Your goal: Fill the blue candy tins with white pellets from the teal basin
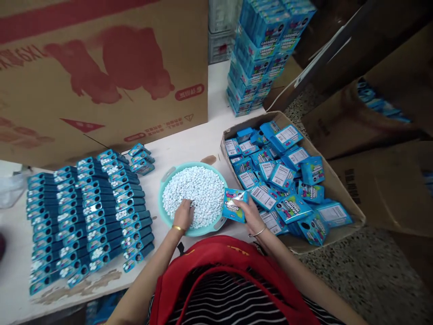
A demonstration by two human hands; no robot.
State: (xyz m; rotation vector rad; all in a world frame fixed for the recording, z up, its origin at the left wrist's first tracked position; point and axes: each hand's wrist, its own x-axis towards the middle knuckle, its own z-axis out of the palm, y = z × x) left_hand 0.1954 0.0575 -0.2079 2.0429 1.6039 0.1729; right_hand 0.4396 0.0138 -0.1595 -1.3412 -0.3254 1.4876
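Observation:
A turquoise plastic basin full of small white candies stands on the table in front of me. My left hand reaches into the candies, its fingers bent and partly sunk among them, so what they hold is hidden. In my right hand is a blue candy box marked "Caramelo Macizo", gripped over the basin's right rim. To the right, a cardboard tray is heaped with similar blue boxes, some face up, others showing white label panels.
Rows of blue boxes with round holes line the white table at left, some with white candies on top. A large carton stands behind them. Wrapped blue packs are stacked at the back. More cartons stand at right.

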